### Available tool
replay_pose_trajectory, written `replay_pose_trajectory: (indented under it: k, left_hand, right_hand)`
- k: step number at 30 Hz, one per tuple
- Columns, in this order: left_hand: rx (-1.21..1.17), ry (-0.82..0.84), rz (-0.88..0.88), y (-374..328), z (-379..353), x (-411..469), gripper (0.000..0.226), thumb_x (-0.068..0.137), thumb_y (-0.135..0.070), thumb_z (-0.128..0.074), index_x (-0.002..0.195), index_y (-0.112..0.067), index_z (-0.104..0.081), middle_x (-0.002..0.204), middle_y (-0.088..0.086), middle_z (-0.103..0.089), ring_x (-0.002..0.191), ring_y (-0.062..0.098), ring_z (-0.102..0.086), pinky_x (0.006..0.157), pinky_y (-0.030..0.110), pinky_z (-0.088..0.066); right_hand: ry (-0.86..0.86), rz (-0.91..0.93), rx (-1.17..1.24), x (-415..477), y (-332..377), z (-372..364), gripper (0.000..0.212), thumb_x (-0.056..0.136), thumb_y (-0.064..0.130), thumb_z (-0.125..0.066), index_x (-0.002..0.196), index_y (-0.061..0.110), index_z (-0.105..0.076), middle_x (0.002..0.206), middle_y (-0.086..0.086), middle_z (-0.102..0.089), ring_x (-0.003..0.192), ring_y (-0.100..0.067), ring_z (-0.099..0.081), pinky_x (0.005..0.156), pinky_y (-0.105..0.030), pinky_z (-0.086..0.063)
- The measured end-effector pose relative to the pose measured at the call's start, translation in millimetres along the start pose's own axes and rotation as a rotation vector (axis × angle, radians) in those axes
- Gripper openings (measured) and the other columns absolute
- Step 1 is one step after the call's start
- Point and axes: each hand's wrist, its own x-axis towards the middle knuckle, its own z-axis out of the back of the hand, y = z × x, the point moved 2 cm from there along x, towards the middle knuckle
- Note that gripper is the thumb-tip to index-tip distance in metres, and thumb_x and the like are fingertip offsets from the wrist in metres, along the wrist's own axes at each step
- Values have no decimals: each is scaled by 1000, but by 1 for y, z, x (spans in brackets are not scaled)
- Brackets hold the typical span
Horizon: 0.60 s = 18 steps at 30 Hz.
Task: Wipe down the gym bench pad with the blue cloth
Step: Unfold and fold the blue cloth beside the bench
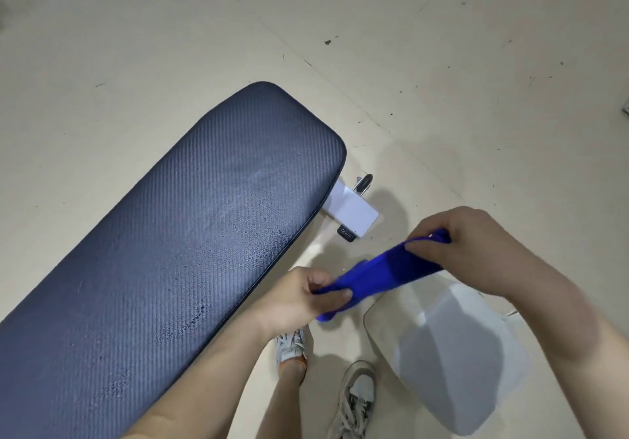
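The dark blue gym bench pad (pixel 177 241) runs from the lower left up to the middle, its ribbed surface dotted with wet spots. To its right, off the pad, the blue cloth (pixel 384 271) hangs stretched between both hands. My left hand (pixel 306 299) pinches the cloth's lower left end beside the pad's right edge. My right hand (pixel 476 251) pinches the upper right end, higher and farther from the pad. Neither hand touches the pad.
A white bench frame end with a black knob (pixel 350 210) sticks out under the pad's far right corner. A pale grey angular object (pixel 456 353) sits on the floor at lower right. My two feet in grey sneakers (pixel 354 401) stand between it and the bench. The floor is beige.
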Motion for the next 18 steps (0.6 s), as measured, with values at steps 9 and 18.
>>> replay_pose_trajectory:
  k: [9,18]
  left_hand:
    - [-447,-213,-250,-54,-13,0,27,95,-21,-55,74,-5,-63,49,4,-39,43,11,-31,45,20,-27]
    - [-699,-278,-217,-68,-24,-1,29,88,-36,-60,97,-10,-69,99,34,-63,82,32,-58,80,54,-46]
  right_hand:
    - [-264,-254,1053,-17,-8,-46,18,94,8,-57,96,5,-75,91,-23,-73,76,-27,-66,76,-37,-54]
    - [-248,-29,623,-10,45,-58,34,78,-7,-60,91,23,-69,79,1,-74,70,-13,-68,65,-24,-56]
